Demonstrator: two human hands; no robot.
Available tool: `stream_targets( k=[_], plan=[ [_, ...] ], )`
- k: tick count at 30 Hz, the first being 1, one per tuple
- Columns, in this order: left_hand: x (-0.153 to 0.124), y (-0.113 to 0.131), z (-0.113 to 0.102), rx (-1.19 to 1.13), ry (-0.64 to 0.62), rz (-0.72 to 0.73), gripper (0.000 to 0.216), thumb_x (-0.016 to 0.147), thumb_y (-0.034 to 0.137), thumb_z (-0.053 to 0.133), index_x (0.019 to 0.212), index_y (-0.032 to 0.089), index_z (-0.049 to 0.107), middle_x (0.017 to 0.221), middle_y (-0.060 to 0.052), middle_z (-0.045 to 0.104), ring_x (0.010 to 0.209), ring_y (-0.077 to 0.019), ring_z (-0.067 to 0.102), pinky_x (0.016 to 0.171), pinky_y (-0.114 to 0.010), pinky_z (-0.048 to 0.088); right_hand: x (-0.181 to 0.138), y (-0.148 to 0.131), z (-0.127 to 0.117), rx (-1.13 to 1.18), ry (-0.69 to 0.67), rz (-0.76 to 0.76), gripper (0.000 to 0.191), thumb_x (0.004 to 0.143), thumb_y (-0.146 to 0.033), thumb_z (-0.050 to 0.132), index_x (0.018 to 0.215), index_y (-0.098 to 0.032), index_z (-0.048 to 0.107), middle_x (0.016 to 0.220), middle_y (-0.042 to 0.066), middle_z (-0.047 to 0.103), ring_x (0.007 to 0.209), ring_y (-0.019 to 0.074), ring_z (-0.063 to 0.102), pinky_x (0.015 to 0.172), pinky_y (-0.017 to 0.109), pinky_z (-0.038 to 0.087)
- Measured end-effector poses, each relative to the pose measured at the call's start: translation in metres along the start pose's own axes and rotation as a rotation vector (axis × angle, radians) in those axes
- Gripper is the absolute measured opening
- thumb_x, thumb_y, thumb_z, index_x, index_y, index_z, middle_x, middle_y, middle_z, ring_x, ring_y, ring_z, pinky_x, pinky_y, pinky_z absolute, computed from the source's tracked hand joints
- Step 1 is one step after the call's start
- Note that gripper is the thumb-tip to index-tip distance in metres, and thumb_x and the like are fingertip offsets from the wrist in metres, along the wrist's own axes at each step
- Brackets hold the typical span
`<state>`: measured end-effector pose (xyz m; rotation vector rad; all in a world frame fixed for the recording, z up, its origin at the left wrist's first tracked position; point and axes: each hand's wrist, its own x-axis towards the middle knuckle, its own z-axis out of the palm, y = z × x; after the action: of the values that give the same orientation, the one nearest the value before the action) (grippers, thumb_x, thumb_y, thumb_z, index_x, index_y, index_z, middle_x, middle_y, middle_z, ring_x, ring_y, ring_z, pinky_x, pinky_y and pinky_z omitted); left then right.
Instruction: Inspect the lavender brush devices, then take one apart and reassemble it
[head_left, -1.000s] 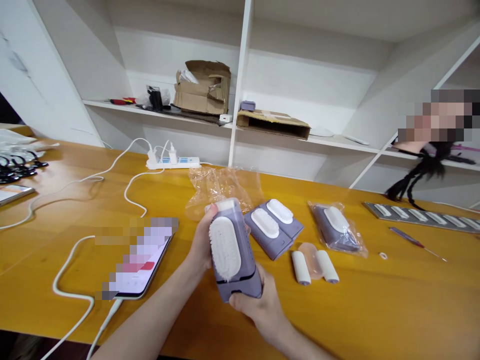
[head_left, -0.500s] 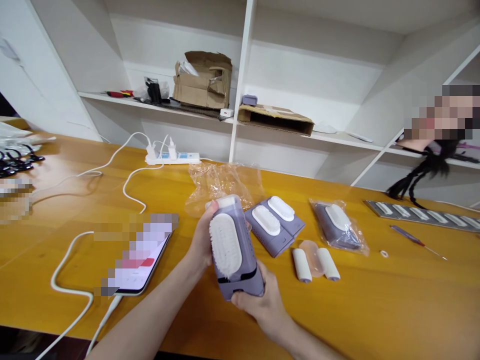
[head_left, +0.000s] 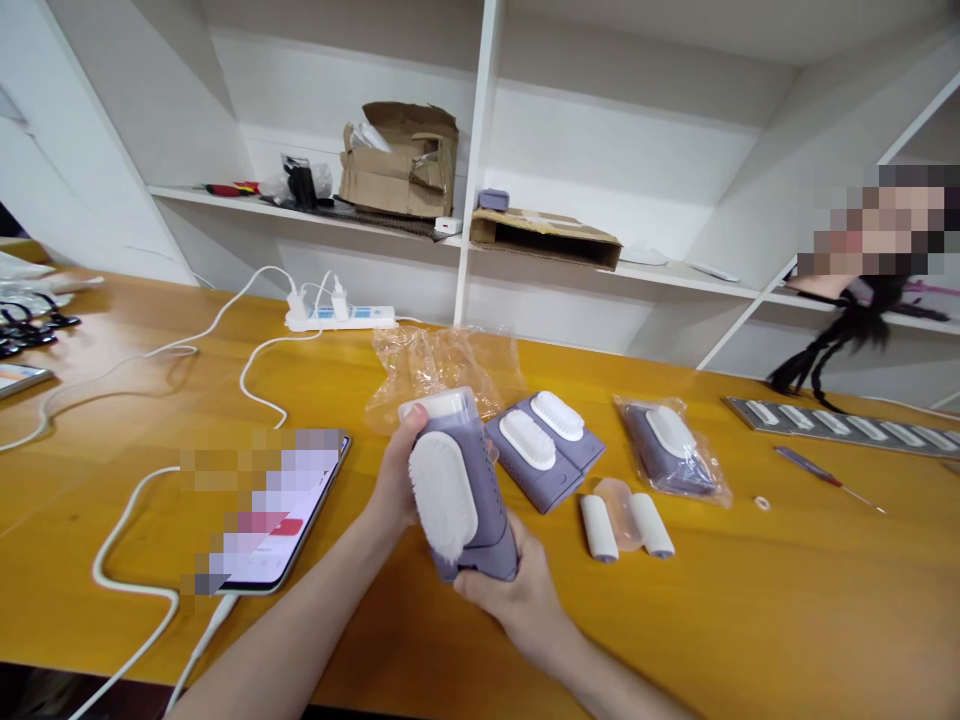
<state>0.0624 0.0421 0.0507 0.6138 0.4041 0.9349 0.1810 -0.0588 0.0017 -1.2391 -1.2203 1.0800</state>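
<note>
Held between both hands is a purple handheld brush (head_left: 480,470) with an oval white bristle pad on its face. My left hand (head_left: 397,475) grips its upper left side, thumb near the whitish far end. My right hand (head_left: 521,595) is closed around the purple end piece at the bottom, which sits against the body; some fingers are hidden behind it. To the right lie two similar purple brushes (head_left: 551,485) side by side, and another bagged brush (head_left: 679,455) in clear plastic. Two white rollers (head_left: 600,530) lie near a translucent pinkish piece (head_left: 620,512).
A charging phone (head_left: 281,535) lies left of my hands. Behind are a crumpled clear bag (head_left: 420,365) and a power strip (head_left: 367,318). Rightward lie a screwdriver (head_left: 806,465), a small white ring (head_left: 762,503) and a grey strip (head_left: 859,428) of white pads. Another person's braided hair (head_left: 844,335) shows at right.
The dark gap between the brush's body and its bottom end piece has closed, the end piece now meeting the body. Both hands keep hold; the view has shifted slightly.
</note>
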Motion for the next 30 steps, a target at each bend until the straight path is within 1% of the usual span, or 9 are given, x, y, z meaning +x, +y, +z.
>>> stream_targets(
  k=[2, 4, 10, 14, 18, 21, 23, 27, 30],
  plan=[
    [-0.002, 0.0, 0.0, 0.027, -0.055, 0.037, 0.064, 0.061, 0.065, 0.059, 0.084, 0.006, 0.069, 0.075, -0.014, 0.072, 0.067, -0.0262, 0.067, 0.063, -0.035, 0.053, 0.001, -0.001, 0.0, -0.119, 0.052, -0.022, 0.029, 0.057, -0.018, 0.069, 0.083, -0.018, 0.055, 0.073, -0.001, 0.057, 0.064, 0.0146, 0.047, 0.059, 0.026, 0.04],
    [-0.003, 0.0, 0.002, 0.055, -0.062, 0.073, 0.067, 0.055, 0.067, 0.063, 0.083, 0.007, 0.069, 0.073, -0.013, 0.071, 0.069, -0.0279, 0.067, 0.064, -0.036, 0.053, 0.001, -0.002, -0.001, -0.181, 0.086, -0.044, 0.029, 0.058, -0.021, 0.07, 0.082, -0.018, 0.055, 0.072, -0.001, 0.058, 0.064, 0.0154, 0.047, 0.059, 0.026, 0.04],
    [-0.007, -0.006, 0.011, 0.028, 0.134, 0.23, 0.055, 0.047, 0.059, 0.074, 0.077, 0.014, 0.066, 0.063, -0.007, 0.069, 0.077, -0.0306, 0.067, 0.068, -0.038, 0.053, 0.002, -0.002, -0.005, -0.124, 0.096, -0.071, 0.032, 0.058, -0.031, 0.073, 0.082, -0.017, 0.057, 0.071, 0.0, 0.059, 0.064, 0.0163, 0.048, 0.059, 0.027, 0.042],
    [-0.008, -0.008, 0.012, 0.019, 0.145, 0.205, 0.053, 0.049, 0.059, 0.072, 0.075, 0.013, 0.065, 0.063, -0.007, 0.069, 0.077, -0.0315, 0.067, 0.066, -0.038, 0.054, 0.002, -0.003, -0.004, -0.147, 0.114, -0.048, 0.033, 0.054, -0.029, 0.076, 0.079, -0.017, 0.058, 0.069, 0.0, 0.06, 0.063, 0.0162, 0.048, 0.059, 0.028, 0.042],
    [-0.006, -0.009, 0.008, 0.065, 0.121, 0.192, 0.056, 0.053, 0.062, 0.068, 0.074, 0.011, 0.066, 0.06, -0.009, 0.069, 0.068, -0.0294, 0.067, 0.06, -0.036, 0.053, 0.005, -0.005, -0.004, -0.114, 0.083, -0.012, 0.036, 0.054, -0.03, 0.077, 0.082, -0.017, 0.059, 0.074, 0.001, 0.062, 0.067, 0.0179, 0.051, 0.063, 0.03, 0.044],
    [-0.004, -0.007, 0.006, 0.088, 0.12, 0.197, 0.054, 0.056, 0.061, 0.067, 0.074, 0.01, 0.067, 0.061, -0.009, 0.069, 0.059, -0.0242, 0.066, 0.057, -0.033, 0.052, 0.007, -0.007, -0.007, -0.044, 0.007, 0.021, 0.041, 0.054, -0.03, 0.078, 0.088, -0.017, 0.059, 0.078, 0.001, 0.063, 0.07, 0.0188, 0.053, 0.064, 0.03, 0.045],
    [-0.003, -0.005, 0.006, 0.09, 0.15, 0.202, 0.055, 0.055, 0.062, 0.067, 0.075, 0.011, 0.066, 0.06, -0.008, 0.069, 0.058, -0.0235, 0.065, 0.057, -0.033, 0.052, 0.009, -0.009, -0.01, 0.017, -0.058, 0.027, 0.046, 0.054, -0.033, 0.079, 0.093, -0.018, 0.058, 0.078, 0.0, 0.064, 0.069, 0.0185, 0.054, 0.062, 0.029, 0.045],
    [-0.003, -0.003, 0.008, 0.082, 0.27, 0.253, 0.056, 0.049, 0.062, 0.071, 0.075, 0.013, 0.063, 0.059, -0.006, 0.068, 0.065, -0.0273, 0.067, 0.062, -0.035, 0.053, 0.01, -0.009, -0.015, -0.005, -0.067, -0.005, 0.053, 0.054, -0.029, 0.079, 0.102, -0.02, 0.057, 0.085, 0.001, 0.065, 0.074, 0.0203, 0.057, 0.064, 0.031, 0.047],
    [-0.004, -0.005, 0.011, 0.07, 0.277, 0.256, 0.054, 0.046, 0.061, 0.072, 0.071, 0.014, 0.063, 0.057, -0.005, 0.067, 0.071, -0.0303, 0.067, 0.065, -0.038, 0.053, 0.011, -0.007, -0.015, -0.022, -0.047, 0.015, 0.052, 0.054, -0.025, 0.079, 0.101, -0.019, 0.059, 0.088, 0.002, 0.067, 0.078, 0.0217, 0.058, 0.067, 0.032, 0.047]
  ],
)
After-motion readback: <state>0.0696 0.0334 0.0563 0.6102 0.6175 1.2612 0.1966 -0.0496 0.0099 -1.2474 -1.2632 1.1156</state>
